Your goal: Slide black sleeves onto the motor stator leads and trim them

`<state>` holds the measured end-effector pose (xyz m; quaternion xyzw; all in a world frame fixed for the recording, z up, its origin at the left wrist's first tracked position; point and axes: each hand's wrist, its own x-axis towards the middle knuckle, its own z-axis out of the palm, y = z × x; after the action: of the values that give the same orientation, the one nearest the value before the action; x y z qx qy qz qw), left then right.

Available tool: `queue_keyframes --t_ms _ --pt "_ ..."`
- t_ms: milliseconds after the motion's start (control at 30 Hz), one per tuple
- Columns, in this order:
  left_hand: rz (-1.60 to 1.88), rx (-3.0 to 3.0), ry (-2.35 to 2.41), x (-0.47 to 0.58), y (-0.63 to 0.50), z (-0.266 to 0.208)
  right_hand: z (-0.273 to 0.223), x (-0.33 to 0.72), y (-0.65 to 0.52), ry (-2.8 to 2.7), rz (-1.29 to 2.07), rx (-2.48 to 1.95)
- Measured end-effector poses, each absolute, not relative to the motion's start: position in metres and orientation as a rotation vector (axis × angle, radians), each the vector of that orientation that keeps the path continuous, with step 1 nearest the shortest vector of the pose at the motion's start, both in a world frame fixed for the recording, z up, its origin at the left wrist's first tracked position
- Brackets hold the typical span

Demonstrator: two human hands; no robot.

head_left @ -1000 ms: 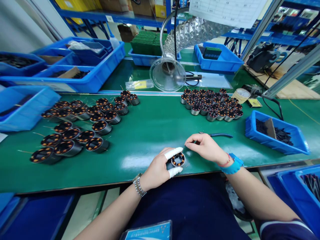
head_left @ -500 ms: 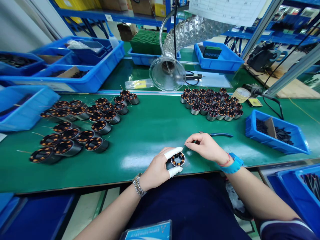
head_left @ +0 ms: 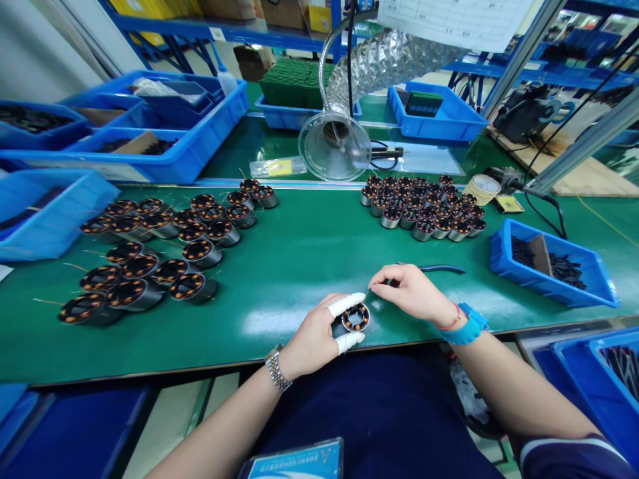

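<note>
My left hand [head_left: 319,332], with white covers on its thumb and forefinger, grips a motor stator [head_left: 355,318] at the front of the green bench. The stator is a dark ring with copper windings inside, its opening facing up. Just right of it, my right hand [head_left: 407,289] pinches a thin wire end [head_left: 368,293] at the stator's upper right edge. Partly hidden behind the right hand lies a tool with a dark blue handle [head_left: 442,269]. Many stators with loose wire ends [head_left: 134,293] stand on the left; a tighter group of stators [head_left: 424,206] stands back right.
A blue bin with black pieces [head_left: 554,266] sits at the right. Blue trays [head_left: 184,156] fill the left back. A clear extraction hood [head_left: 334,150] on a foil duct hangs over the bench's middle back. A tape roll [head_left: 482,189] lies beyond the right group.
Almost nothing differs. My right hand has shifted very slightly; the left hand and the stator stay in place.
</note>
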<state>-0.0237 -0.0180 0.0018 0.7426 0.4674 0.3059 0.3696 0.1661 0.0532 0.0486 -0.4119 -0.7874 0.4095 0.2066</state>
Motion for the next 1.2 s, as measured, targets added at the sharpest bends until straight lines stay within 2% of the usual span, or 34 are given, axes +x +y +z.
queue_keyframes --t_ms 1200 --pt "0.771 1.897 1.214 -0.0237 -0.0184 0.0008 0.0465 0.1663 0.0537 -2.215 1.092 -1.153"
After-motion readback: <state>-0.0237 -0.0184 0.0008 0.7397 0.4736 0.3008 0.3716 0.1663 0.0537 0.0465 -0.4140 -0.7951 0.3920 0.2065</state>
